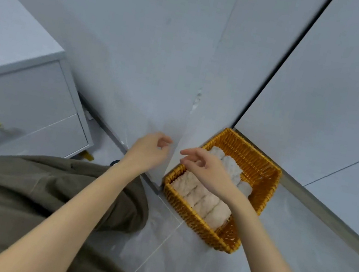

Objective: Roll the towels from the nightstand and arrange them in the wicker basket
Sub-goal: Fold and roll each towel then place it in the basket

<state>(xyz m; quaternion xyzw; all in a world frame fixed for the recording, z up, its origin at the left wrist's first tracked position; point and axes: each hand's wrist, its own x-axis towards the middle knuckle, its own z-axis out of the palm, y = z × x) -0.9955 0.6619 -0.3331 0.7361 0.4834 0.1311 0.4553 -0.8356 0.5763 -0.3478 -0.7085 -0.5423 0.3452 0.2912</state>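
Orange woven wicker basket [262,166] sits on the grey tiled floor [197,271] in the wall corner, right of the grey nightstand [14,87]. It holds pale pink rolled terry towels [203,200] near and white rolled towels [230,166] far. Soft and light, the rolls would likely loosen unless taken around the middle. The right hand [208,169] hovers over the basket and the left hand [149,152] just left of it, both with fingers [191,153] loosely apart, holding nothing.

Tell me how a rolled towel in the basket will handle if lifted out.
Probably soft and squashy: the towel looks fluffy. It may loosen or unroll, since nothing visibly ties it. Likely light; packed side by side in the basket, its neighbours may shift.
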